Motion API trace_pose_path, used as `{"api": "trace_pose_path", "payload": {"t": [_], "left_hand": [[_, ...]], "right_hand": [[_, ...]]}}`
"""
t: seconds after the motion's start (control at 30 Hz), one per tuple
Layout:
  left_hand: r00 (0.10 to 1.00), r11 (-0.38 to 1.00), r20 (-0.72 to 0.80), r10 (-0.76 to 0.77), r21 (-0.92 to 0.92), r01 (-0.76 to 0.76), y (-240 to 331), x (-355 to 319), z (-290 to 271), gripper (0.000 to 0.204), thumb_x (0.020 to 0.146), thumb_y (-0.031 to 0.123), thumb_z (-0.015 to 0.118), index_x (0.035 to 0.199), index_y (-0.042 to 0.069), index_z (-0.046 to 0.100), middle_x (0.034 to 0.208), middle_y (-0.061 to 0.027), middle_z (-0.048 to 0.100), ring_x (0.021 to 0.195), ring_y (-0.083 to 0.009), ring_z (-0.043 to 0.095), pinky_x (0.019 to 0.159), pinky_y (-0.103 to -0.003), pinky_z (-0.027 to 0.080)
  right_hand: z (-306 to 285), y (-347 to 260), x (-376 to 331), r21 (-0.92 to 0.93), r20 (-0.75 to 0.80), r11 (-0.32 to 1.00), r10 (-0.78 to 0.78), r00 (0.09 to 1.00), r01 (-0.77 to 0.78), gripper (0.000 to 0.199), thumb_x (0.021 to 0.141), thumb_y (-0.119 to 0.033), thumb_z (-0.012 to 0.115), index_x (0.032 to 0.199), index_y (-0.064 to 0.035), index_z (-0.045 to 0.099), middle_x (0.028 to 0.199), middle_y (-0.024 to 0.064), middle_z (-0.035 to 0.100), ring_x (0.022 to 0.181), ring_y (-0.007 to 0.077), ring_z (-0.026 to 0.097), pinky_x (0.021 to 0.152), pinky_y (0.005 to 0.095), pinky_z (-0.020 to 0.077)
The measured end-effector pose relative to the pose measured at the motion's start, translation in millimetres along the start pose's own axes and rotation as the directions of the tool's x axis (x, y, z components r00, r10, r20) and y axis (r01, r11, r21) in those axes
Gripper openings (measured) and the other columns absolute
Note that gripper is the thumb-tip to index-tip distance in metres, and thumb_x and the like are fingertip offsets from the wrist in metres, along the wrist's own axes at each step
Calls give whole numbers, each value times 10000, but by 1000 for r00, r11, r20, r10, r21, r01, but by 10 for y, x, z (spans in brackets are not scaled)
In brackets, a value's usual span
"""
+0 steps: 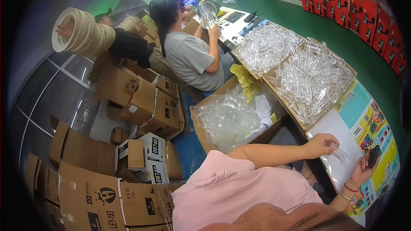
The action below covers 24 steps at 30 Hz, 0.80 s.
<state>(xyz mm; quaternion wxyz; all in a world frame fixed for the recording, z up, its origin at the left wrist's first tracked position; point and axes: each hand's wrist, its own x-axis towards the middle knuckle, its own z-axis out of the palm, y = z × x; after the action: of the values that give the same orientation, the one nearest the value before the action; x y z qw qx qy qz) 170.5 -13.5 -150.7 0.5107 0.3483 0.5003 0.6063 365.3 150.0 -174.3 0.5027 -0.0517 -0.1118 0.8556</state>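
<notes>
My left hand point(322, 146), fingers pinched together, holds a clear plastic piece point(341, 154) over the white part of the tabletop point(338, 137). My right hand point(363, 172) is closed around a small black object point(374, 156); its kind is not clear. The two hands are apart, both above the table near its right side. Just beyond my left hand, a shallow cardboard tray point(332, 112) is heaped with clear plastic pieces point(314, 77). A second tray behind it holds another heap of clear pieces point(267, 45).
An open carton point(205, 139) left of the table holds crumpled clear plastic bags, with yellow paper point(245, 81) at its edge. A co-worker in grey point(188, 53) sits farther along; another person carries beige rings point(81, 32). Cartons point(90, 188) stack at left; red boxes point(338, 2) stand at right.
</notes>
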Motion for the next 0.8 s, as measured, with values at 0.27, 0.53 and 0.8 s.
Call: {"api": "trace_pose_path", "payload": {"t": [0.27,0.53,0.8], "left_hand": [[987,983,55,152,91,-157,423,-87,159,272,736,-19,631,993,21,552,920,-33,513,776,-64,523,639,-200,451],[935,928,-92,342,193,-320,700,-76,159,325,685,14,697,992,25,591,924,-61,571,811,-113,556,721,-227,477],[895,894,33,444,54,-445,793,-36,288,383,647,-114,680,997,-27,550,1025,-132,541,878,-152,559,748,-247,482]], "right_hand": [[79,-130,-79,-31,-31,1000,2,1000,-3,306,902,-173,438,1075,78,402,915,165,504,522,93,346,389,160,307],[1081,154,-226,-259,-262,916,-372,890,307,211,881,-251,488,966,-72,562,849,48,606,531,112,522,407,191,384],[1585,96,-643,-671,171,564,-514,841,481,380,811,-333,529,987,-1,474,879,82,481,763,154,495,690,258,420]]}}
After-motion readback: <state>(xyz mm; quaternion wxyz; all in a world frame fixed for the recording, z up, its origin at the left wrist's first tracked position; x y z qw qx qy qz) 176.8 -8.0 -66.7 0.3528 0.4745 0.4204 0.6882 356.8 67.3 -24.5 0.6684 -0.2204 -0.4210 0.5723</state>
